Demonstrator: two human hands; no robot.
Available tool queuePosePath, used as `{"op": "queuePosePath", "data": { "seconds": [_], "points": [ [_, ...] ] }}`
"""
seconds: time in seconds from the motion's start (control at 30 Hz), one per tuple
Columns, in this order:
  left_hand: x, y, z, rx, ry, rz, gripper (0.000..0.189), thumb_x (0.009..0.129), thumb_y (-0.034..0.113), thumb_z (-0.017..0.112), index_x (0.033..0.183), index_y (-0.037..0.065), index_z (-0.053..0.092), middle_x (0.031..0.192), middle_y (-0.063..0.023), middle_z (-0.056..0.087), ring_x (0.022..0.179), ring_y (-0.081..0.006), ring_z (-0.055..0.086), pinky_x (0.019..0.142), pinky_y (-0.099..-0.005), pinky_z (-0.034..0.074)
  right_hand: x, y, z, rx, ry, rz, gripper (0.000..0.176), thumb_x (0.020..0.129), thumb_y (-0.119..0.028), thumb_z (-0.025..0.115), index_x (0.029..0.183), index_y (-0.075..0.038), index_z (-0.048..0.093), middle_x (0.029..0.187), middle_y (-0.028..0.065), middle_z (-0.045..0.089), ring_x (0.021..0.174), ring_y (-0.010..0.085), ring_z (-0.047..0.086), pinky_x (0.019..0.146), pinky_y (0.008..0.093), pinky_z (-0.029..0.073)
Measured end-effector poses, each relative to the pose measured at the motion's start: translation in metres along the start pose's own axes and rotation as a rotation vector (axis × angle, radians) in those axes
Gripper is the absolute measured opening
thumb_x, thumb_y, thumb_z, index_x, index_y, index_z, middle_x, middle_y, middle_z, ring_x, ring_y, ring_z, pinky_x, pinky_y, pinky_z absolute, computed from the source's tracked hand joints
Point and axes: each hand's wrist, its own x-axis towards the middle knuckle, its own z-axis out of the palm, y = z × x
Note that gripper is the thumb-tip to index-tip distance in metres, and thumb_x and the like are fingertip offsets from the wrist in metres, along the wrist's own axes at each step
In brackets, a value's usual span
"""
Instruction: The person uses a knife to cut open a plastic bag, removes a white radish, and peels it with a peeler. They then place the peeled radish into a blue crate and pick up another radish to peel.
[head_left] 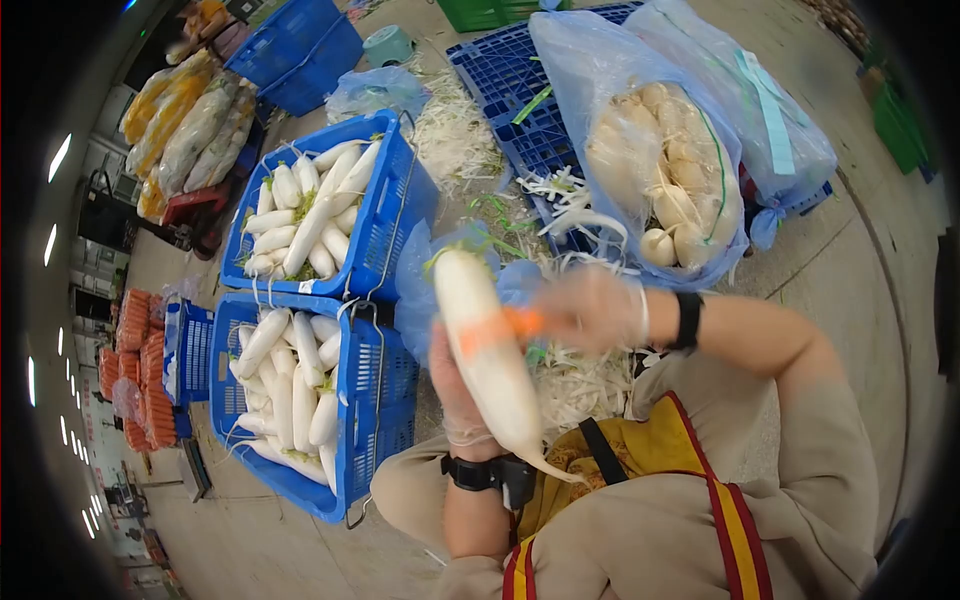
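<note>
A white daikon radish (487,375) lies across my left hand (455,395), its leafy end up and its thin root tail toward my lap. My left hand, in a thin clear glove, is closed around it from underneath. My right hand (590,308), smeared by motion, grips an orange tool (522,321) that looks like a peeler, pressed against or just over the radish's side. White peelings (585,395) are heaped on the floor below my hands.
Two blue crates (385,160) (345,400) full of white radishes stand at left. On a blue pallet (500,90) lies a clear bag of unpeeled radishes (672,165). More peelings (455,125) cover the floor behind. Bags of carrots (150,350) and a person (205,22) are farther off.
</note>
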Motion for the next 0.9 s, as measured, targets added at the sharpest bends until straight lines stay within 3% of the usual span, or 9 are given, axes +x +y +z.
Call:
{"op": "queuePosePath", "data": {
  "seconds": [0.1,0.17,0.2,0.37,0.47,0.57,0.67,0.77,0.9],
  "points": [
    [0.004,0.013,-0.016,-0.002,-0.021,0.073,0.058,0.093,0.055,0.036,0.111,0.002,0.052,0.088,-0.0129,0.060,0.073,-0.0192,0.059,0.063,-0.0315,0.052,-0.012,-0.023,0.016,0.104,-0.210,-0.248,0.017,0.086,-0.027,0.057,0.098,-0.016,0.063,0.066,0.0090,0.063,0.056,0.0254,0.063,0.050,0.0347,0.051],
    [0.001,0.008,-0.009,0.092,0.077,0.092,0.054,0.094,0.053,0.038,0.110,0.003,0.053,0.087,-0.0120,0.060,0.070,-0.0171,0.058,0.061,-0.0305,0.052,-0.001,-0.005,0.029,-0.080,0.151,-0.225,0.013,0.083,-0.023,0.062,0.091,-0.013,0.059,0.061,0.0096,0.058,0.052,0.0265,0.061,0.048,0.0377,0.048],
    [-0.002,0.001,0.007,-0.014,0.128,0.024,0.051,0.095,0.049,0.038,0.111,0.003,0.053,0.087,-0.0116,0.060,0.070,-0.0182,0.059,0.061,-0.0300,0.051,0.016,0.003,0.014,-0.191,0.012,0.084,0.016,0.086,-0.023,0.057,0.099,-0.013,0.059,0.062,0.0102,0.060,0.055,0.0273,0.062,0.049,0.0371,0.049],
    [0.007,-0.013,0.009,0.031,-0.072,0.039,0.054,0.094,0.052,0.039,0.112,0.003,0.052,0.088,-0.0125,0.059,0.072,-0.0197,0.056,0.063,-0.0306,0.050,0.019,0.030,0.000,-0.158,0.173,0.337,0.026,0.087,-0.022,0.054,0.111,-0.015,0.059,0.066,0.0087,0.061,0.059,0.0261,0.064,0.048,0.0356,0.050],
    [-0.007,0.007,0.003,0.038,0.034,0.064,0.057,0.093,0.054,0.037,0.115,0.003,0.050,0.087,-0.0100,0.058,0.074,-0.0192,0.058,0.063,-0.0300,0.050,-0.012,-0.016,0.011,0.065,-0.032,-0.234,0.021,0.079,-0.021,0.063,0.100,-0.016,0.064,0.066,0.0066,0.061,0.058,0.0240,0.062,0.049,0.0334,0.050],
    [-0.008,0.003,0.003,0.042,0.102,0.089,0.055,0.094,0.052,0.037,0.115,0.004,0.049,0.087,-0.0101,0.057,0.073,-0.0189,0.057,0.064,-0.0301,0.050,-0.013,-0.014,0.022,-0.018,-0.115,-0.241,0.017,0.078,-0.023,0.065,0.094,-0.015,0.063,0.067,0.0061,0.062,0.059,0.0253,0.062,0.051,0.0345,0.050],
    [-0.001,-0.014,0.001,0.012,0.015,0.028,0.052,0.094,0.049,0.038,0.117,0.004,0.049,0.087,-0.0115,0.057,0.074,-0.0202,0.057,0.065,-0.0310,0.050,0.022,0.035,0.008,-0.229,0.098,0.241,0.018,0.086,-0.025,0.058,0.094,-0.010,0.062,0.069,0.0086,0.062,0.059,0.0291,0.061,0.054,0.0363,0.051],
    [0.004,-0.015,-0.003,0.081,-0.155,0.007,0.051,0.095,0.046,0.038,0.121,0.003,0.048,0.093,-0.0138,0.059,0.080,-0.0246,0.059,0.066,-0.0326,0.050,0.020,0.057,0.006,0.023,0.208,0.285,0.026,0.091,-0.033,0.048,0.103,-0.015,0.063,0.065,0.0093,0.063,0.052,0.0272,0.062,0.048,0.0368,0.051],
    [-0.004,0.001,0.006,0.056,0.108,0.100,0.054,0.094,0.050,0.037,0.118,0.004,0.052,0.095,-0.0157,0.062,0.080,-0.0244,0.061,0.067,-0.0328,0.054,-0.012,-0.009,0.017,-0.040,0.080,-0.229,0.013,0.084,-0.024,0.062,0.094,-0.017,0.065,0.067,0.0083,0.060,0.059,0.0258,0.061,0.049,0.0356,0.048]
  ]
}}
